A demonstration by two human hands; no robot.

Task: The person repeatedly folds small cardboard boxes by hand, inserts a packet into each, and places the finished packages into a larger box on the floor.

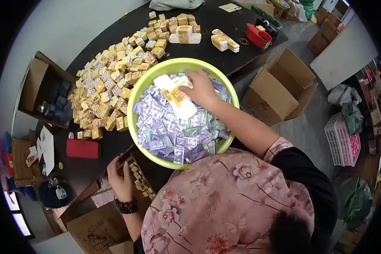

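Two hands in view. Right hand: fingers closed on white tray of yellow packets, atop purple sachets in green basin. Left hand: curled over table edge beside small yellow boxes; grip state unclear. Best lifted level, tray directly under the fingers, to avoid spilling packets.

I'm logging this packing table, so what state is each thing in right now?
green bowl, heaped with purple and green sachets.
white tray, lying on the sachets, partly under the right hand; grip unclear.
left hand, resting at the table edge.
yellow boxes, loose heap on the table.
cardboard box, flaps open.
side carton, open, dark items inside.
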